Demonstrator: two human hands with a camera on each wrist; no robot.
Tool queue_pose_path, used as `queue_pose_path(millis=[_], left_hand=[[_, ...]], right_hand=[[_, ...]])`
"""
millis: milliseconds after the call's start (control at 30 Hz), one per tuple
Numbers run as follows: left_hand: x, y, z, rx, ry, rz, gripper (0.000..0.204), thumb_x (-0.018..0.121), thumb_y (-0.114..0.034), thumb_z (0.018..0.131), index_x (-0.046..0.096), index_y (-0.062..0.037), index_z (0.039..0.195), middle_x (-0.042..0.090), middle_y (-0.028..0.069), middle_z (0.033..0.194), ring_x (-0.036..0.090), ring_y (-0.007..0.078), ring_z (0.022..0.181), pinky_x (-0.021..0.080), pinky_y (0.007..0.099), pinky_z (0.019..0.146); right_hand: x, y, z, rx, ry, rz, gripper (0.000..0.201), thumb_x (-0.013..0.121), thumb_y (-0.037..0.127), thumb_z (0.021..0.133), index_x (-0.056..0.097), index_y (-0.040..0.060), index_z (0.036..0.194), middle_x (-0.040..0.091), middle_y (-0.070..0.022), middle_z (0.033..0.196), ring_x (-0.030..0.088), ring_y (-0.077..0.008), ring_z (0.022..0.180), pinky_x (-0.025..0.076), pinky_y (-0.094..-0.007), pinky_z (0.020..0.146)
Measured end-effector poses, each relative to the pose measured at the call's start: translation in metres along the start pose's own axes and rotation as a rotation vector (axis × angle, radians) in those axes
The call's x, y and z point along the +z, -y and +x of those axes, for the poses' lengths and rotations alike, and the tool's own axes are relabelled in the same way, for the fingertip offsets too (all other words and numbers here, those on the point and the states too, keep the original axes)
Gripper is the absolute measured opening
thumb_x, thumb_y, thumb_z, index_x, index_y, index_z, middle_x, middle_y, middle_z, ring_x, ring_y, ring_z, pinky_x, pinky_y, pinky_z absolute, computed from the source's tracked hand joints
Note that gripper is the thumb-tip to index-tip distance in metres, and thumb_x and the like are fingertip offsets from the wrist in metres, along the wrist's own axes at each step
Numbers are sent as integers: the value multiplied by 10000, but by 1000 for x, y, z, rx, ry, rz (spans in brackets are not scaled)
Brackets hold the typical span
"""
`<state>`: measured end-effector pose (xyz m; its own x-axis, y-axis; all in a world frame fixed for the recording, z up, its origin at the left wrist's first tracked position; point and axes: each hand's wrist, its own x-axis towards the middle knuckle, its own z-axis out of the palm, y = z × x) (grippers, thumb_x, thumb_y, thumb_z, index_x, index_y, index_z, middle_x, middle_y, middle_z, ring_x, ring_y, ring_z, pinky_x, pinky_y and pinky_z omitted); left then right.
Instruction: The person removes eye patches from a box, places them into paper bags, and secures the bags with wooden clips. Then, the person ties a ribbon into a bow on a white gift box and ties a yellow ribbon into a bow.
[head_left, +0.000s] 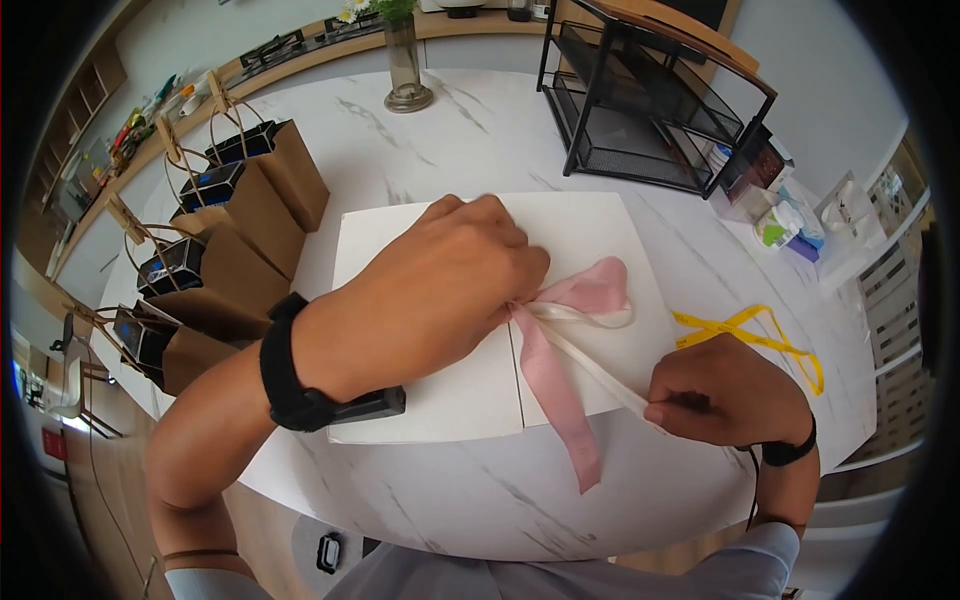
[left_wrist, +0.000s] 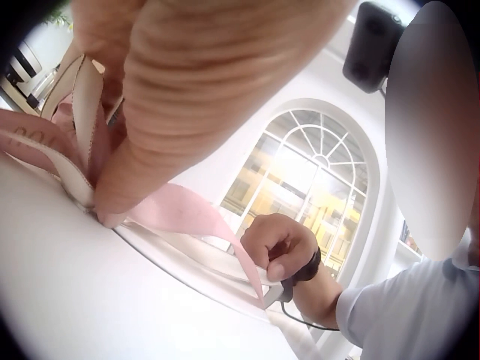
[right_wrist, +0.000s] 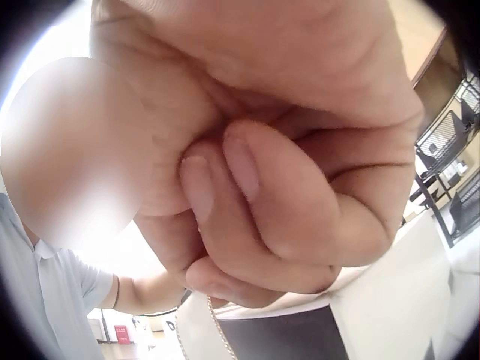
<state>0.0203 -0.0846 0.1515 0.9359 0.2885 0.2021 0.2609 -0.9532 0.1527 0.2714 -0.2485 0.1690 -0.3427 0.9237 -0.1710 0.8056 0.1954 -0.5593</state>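
A flat white box (head_left: 375, 250) lies on the table with a pink ribbon (head_left: 550, 370) and a cream ribbon (head_left: 600, 372) tied across it. My left hand (head_left: 430, 275) is over the middle of the box and pinches the ribbons at their knot. In the left wrist view, its thumb (left_wrist: 124, 195) presses low against the box lid. Pink and cream loops stick out beside the knot. My right hand (head_left: 735, 390), at the box's near right corner, pinches the cream ribbon's tail, drawn out straight. The pink tail hangs over the box's front edge.
Brown paper bags (head_left: 240, 265) with black boxes inside stand in a row on the left. A yellow ribbon (head_left: 770, 330) lies right of the box. Behind are a glass vase (head_left: 402, 60), a black mesh rack (head_left: 640, 110) and small packages (head_left: 785, 225).
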Motion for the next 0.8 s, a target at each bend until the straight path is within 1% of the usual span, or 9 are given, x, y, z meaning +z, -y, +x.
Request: queue_pose_path(millis=[67, 100, 167, 233, 300, 467, 600, 667, 800], left_hand=[[-2, -6, -7, 1, -295, -147, 415, 818, -4, 726, 660, -52, 1107, 608, 128, 1214, 600, 332, 1116, 472, 412, 967], [-7, -9, -16, -2, -291, -135, 415, 818, -4, 726, 660, -52, 1107, 608, 128, 1214, 600, 332, 1116, 472, 412, 967], [-22, -14, -37, -212, -349, -119, 565, 849, -2, 699, 611, -40, 1210, 519, 150, 1342, 583, 368, 1169, 481, 418, 983], [-26, -8, -46, -230, -392, -3, 509, 859, -30, 700, 619, -37, 1149, 566, 138, 1248, 595, 363, 1124, 498, 419, 933], [-28, -6, -56, -380, -133, -167, 463, 859, -51, 704, 632, -40, 1107, 601, 130, 1154, 601, 357, 1076, 511, 417, 888], [-21, -18, -47, -210, -221, 33, 394, 855, -71, 717, 644, -45, 1049, 639, 115, 1034, 624, 351, 960, 520, 430, 820], [-20, -13, -43, -286, -279, 76, 333, 840, -98, 738, 642, -43, 999, 659, 120, 945, 643, 354, 884, 517, 442, 756], [-21, -6, -47, -352, -70, 108, 257, 804, -120, 782, 634, -34, 955, 664, 125, 859, 651, 354, 816, 506, 444, 705], [-13, 6, -56, -279, -78, 105, 200, 764, -117, 819, 626, -27, 931, 654, 120, 798, 648, 352, 808, 498, 438, 694]], right_hand=[[0, -1, 2, -14, -12, 17, 134, 765, 142, 864, 674, 61, 808, 601, -53, 658, 586, -210, 556, 433, -317, 537], [-1, -2, 3, -14, -30, 6, 134, 767, 143, 864, 676, 61, 810, 608, -48, 663, 587, -205, 557, 433, -314, 535], [-7, -6, 2, -14, -63, 0, 134, 770, 143, 865, 678, 62, 812, 615, -44, 668, 589, -201, 558, 433, -312, 534], [-17, -8, 2, -55, 45, 29, 176, 746, 182, 906, 640, 83, 805, 604, -46, 655, 593, -244, 579, 435, -339, 556], [-22, -7, 7, -74, 61, 36, 181, 748, 183, 905, 638, 83, 803, 611, -42, 656, 599, -240, 579, 437, -338, 554], [-11, -10, 12, -124, 47, 99, 188, 753, 192, 909, 639, 82, 807, 615, -42, 651, 607, -230, 569, 435, -339, 547], [-11, -9, 4, -100, 7, 74, 174, 752, 186, 908, 645, 77, 824, 625, -45, 662, 610, -229, 574, 438, -337, 547], [-11, -11, 2, -59, -14, 83, 172, 752, 183, 906, 645, 73, 829, 629, -48, 669, 613, -228, 581, 440, -337, 549], [-7, -19, 5, -12, -94, 20, 153, 758, 149, 890, 653, 50, 837, 618, -65, 670, 584, -216, 570, 435, -325, 548]])
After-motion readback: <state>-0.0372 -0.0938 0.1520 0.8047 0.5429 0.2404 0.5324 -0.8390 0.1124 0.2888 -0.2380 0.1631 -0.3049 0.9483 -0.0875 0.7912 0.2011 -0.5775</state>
